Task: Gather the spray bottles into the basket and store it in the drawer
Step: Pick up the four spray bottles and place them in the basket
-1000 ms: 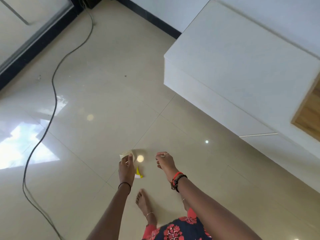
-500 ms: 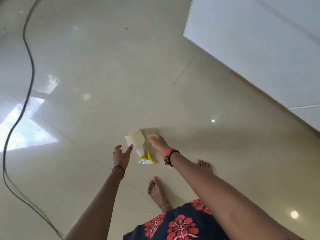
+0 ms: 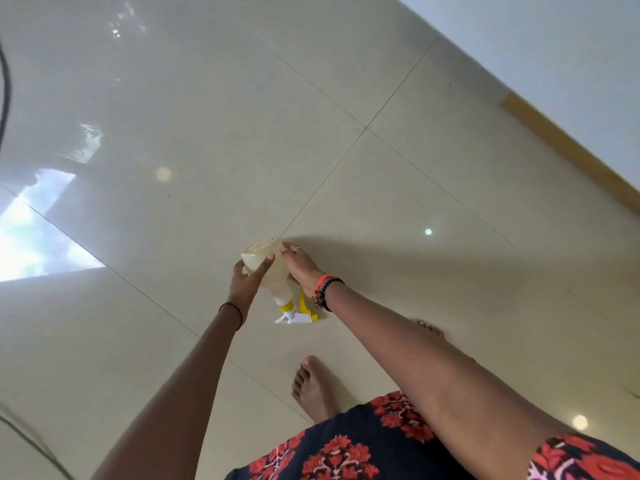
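Observation:
A cloudy, pale spray bottle (image 3: 269, 271) with a yellow-and-white trigger head points its nozzle toward me, low over the glossy floor. My left hand (image 3: 247, 282) grips its body from the left, thumb across the base end. My right hand (image 3: 301, 266) lies on the bottle's right side, fingers laid along it. No basket or drawer is in view.
Shiny cream floor tiles (image 3: 346, 150) spread all around. A white cabinet with a wooden bottom strip (image 3: 568, 143) runs along the upper right. A black cable (image 3: 5, 95) curves at the left edge. My bare feet (image 3: 311, 389) stand just below the bottle.
My view tilted further down and closer. My left hand, open beside the bottle half a second ago, has closed round it, and my right hand has come onto its other side.

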Demonstrator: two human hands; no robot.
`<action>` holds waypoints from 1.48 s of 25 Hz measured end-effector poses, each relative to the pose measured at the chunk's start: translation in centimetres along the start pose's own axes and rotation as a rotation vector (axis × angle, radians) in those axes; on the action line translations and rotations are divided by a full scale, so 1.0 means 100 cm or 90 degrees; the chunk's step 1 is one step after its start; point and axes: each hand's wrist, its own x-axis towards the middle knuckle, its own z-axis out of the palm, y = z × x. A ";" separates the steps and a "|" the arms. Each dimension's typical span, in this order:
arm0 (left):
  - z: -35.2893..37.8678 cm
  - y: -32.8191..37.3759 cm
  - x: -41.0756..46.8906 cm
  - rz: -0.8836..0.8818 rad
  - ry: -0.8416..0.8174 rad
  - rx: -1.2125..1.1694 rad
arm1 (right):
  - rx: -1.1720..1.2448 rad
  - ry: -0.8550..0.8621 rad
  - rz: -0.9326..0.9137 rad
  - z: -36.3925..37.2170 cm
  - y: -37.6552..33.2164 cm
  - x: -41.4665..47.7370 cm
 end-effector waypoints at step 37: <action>0.287 0.241 -0.494 -0.075 -0.364 0.091 | 0.422 0.077 -0.217 -0.385 -0.046 -0.498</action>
